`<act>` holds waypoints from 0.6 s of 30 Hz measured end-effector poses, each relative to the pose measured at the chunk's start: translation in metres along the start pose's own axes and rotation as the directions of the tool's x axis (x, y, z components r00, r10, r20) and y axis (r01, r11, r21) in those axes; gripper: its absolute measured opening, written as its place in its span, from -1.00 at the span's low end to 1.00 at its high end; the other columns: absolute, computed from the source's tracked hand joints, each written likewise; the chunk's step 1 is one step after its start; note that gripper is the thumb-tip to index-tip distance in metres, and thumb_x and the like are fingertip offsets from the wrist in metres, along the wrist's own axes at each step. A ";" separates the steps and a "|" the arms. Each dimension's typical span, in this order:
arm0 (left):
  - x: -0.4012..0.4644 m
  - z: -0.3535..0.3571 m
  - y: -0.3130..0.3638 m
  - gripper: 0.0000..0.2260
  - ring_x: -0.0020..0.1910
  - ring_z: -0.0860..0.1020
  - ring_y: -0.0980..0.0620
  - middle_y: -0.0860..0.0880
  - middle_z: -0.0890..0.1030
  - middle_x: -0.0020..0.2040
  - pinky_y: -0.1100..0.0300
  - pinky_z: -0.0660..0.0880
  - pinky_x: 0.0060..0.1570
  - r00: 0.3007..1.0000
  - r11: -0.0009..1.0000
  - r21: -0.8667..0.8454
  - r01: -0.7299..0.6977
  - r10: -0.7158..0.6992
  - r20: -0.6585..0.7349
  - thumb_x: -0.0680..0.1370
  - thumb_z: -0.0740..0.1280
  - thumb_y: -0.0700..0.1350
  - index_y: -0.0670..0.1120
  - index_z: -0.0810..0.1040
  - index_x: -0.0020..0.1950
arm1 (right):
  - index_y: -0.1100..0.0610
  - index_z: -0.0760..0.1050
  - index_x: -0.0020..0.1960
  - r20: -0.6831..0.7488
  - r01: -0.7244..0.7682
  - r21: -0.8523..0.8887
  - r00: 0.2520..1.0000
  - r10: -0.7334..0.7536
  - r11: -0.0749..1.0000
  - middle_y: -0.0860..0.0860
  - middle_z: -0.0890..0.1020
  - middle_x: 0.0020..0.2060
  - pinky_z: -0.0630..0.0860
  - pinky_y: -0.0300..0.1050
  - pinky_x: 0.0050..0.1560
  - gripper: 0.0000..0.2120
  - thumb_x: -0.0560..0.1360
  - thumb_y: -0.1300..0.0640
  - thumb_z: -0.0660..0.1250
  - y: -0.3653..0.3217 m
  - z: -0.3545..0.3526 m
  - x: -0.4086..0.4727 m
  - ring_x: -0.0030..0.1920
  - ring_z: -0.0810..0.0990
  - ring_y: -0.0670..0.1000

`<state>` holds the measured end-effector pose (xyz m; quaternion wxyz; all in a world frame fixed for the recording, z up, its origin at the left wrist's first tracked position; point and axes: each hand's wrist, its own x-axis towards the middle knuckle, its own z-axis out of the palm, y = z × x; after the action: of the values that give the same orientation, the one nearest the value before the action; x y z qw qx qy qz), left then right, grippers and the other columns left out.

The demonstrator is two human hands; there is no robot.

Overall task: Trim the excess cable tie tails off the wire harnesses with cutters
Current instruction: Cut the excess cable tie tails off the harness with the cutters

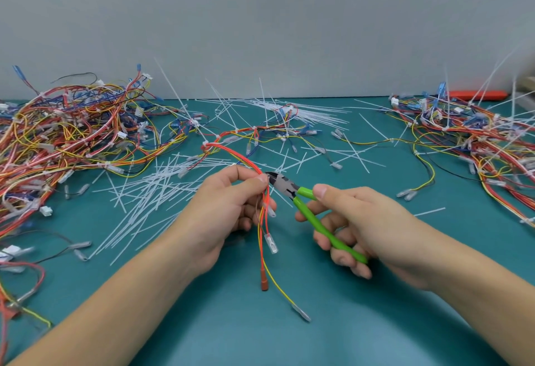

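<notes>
My left hand (228,206) pinches a red, orange and yellow wire harness (231,150) between thumb and fingers, just above the table. The harness's loose ends with clear terminals (270,244) hang below the hand. My right hand (353,226) grips the green handles of the cutters (315,221). The cutters' grey jaws (275,179) touch the harness right beside my left fingertips. The cable tie at the jaws is hidden by the fingers.
A big heap of harnesses (63,134) fills the left of the teal table (260,331). Another heap (477,139) with long uncut tie tails lies at the right. Cut white tie tails (150,194) litter the middle. A grey wall rises behind.
</notes>
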<state>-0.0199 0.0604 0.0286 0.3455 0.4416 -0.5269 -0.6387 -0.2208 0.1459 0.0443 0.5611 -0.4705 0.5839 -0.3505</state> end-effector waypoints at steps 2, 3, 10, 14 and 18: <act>0.000 0.000 0.000 -0.89 -0.46 0.49 0.05 -0.13 0.69 -0.29 0.28 0.37 -0.47 1.000 1.000 0.003 -0.002 0.002 -0.004 0.62 0.37 -0.07 -0.04 0.51 -0.07 | 0.01 0.67 -0.04 -0.042 0.029 -0.087 0.999 -0.032 0.996 0.02 0.57 -0.38 0.36 -0.20 -0.55 -0.58 0.64 -0.26 0.19 0.000 0.001 -0.001 -0.47 0.44 0.01; 0.000 0.000 0.000 -0.89 -0.46 0.49 0.05 -0.13 0.69 -0.29 0.29 0.37 -0.47 1.000 1.000 0.003 -0.003 0.003 -0.004 0.62 0.37 -0.07 -0.03 0.51 -0.08 | -0.01 0.64 -0.09 -0.081 0.066 -0.218 0.993 -0.086 0.974 -0.06 0.55 -0.43 0.36 -0.19 -0.53 -0.57 0.65 -0.28 0.17 0.001 0.002 -0.002 -0.48 0.43 -0.03; 0.000 0.000 0.000 -0.88 -0.45 0.50 0.04 -0.13 0.69 -0.28 0.26 0.38 -0.45 1.000 1.000 -0.001 0.000 0.000 -0.012 0.62 0.37 -0.05 -0.02 0.52 -0.09 | -0.04 0.51 -0.01 -0.129 0.205 -0.734 0.894 -0.430 0.647 0.01 0.49 -0.37 0.44 0.04 -0.33 -0.60 0.55 -0.34 0.13 0.002 -0.002 -0.006 -0.38 0.38 0.00; 0.000 0.001 0.000 -0.89 -0.44 0.52 0.06 -0.12 0.69 -0.27 0.27 0.38 -0.43 1.000 1.000 -0.003 -0.005 0.005 -0.013 0.62 0.37 -0.05 -0.01 0.53 -0.08 | -0.02 0.52 0.01 -0.152 0.191 -0.798 0.854 -0.498 0.571 -0.01 0.52 -0.31 0.50 0.07 -0.25 -0.59 0.52 -0.34 0.17 0.000 -0.006 -0.006 -0.25 0.48 0.00; 0.000 0.000 0.000 -0.90 -0.44 0.52 0.06 -0.12 0.69 -0.27 0.25 0.38 -0.42 1.000 1.000 -0.003 -0.002 0.002 -0.013 0.62 0.37 -0.06 -0.02 0.52 -0.07 | -0.01 0.50 -0.01 -0.131 0.207 -0.771 0.874 -0.469 0.602 0.01 0.48 -0.36 0.45 0.06 -0.32 -0.60 0.55 -0.33 0.15 0.004 -0.005 -0.003 -0.36 0.41 0.00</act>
<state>-0.0198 0.0608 0.0286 0.3504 0.4446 -0.5242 -0.6363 -0.2262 0.1495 0.0423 0.1422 -0.6953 0.6559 -0.2572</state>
